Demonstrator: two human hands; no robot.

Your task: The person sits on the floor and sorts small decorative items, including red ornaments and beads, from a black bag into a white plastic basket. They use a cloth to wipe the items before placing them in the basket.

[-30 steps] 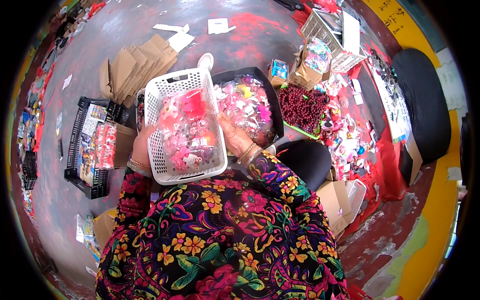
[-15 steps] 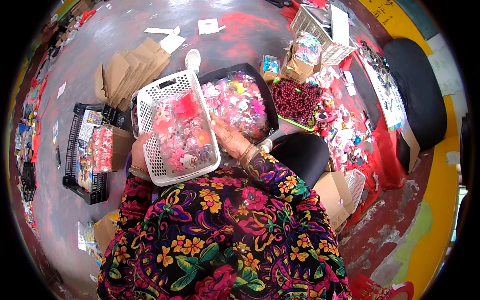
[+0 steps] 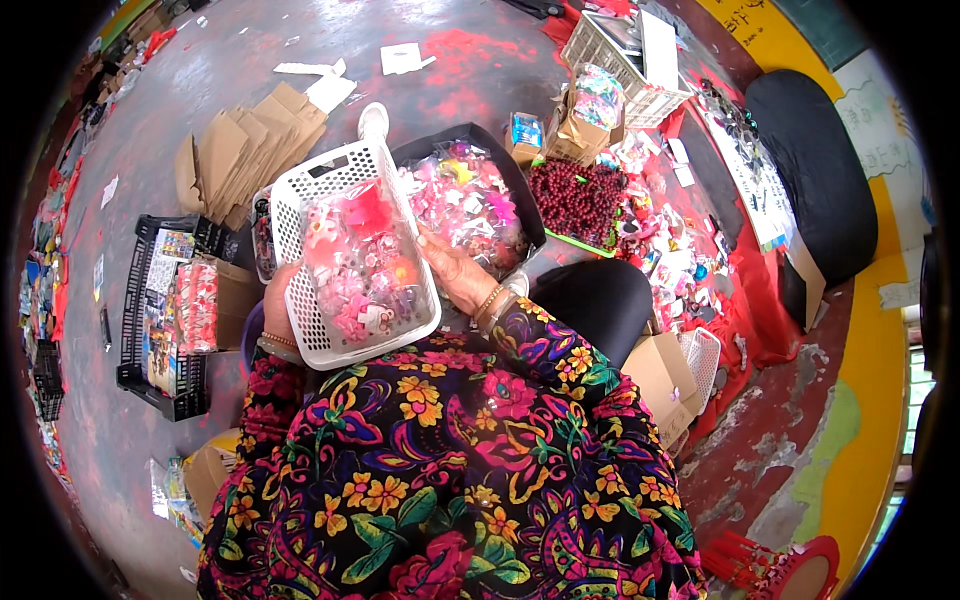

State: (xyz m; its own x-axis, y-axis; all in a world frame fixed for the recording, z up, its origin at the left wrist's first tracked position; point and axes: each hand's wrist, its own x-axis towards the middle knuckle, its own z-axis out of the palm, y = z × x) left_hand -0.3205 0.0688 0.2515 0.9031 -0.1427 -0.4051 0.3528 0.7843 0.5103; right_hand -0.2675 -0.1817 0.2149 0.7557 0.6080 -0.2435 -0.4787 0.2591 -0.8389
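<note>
A white perforated plastic basket point(image 3: 300, 262) is held over my lap, tilted a little. Inside it lie clear-wrapped packets of pink and red hair ornaments point(image 3: 365, 262), some shaped like flowers. My left hand point(image 3: 281, 305) grips the basket's left wall, its fingers partly hidden. On the opposite wall, my right hand point(image 3: 458, 272) is closed with the fingers out of sight behind the rim. Just beyond that hand, a black tray point(image 3: 530, 205) holds many similar wrapped pink ornaments point(image 3: 462, 200).
Flattened cardboard point(image 3: 250, 145) lies at far left, above a black crate point(image 3: 205, 385). To the right are dark red beads point(image 3: 577, 200) in a green-edged tray, a cardboard box point(image 3: 578, 135), and a pale crate point(image 3: 640, 95). An open carton point(image 3: 660, 385) stands by my right knee.
The basket stays in both hands, almost unmoved against my body. My view has shifted slightly, so the surroundings on the floor appear a little farther left.
</note>
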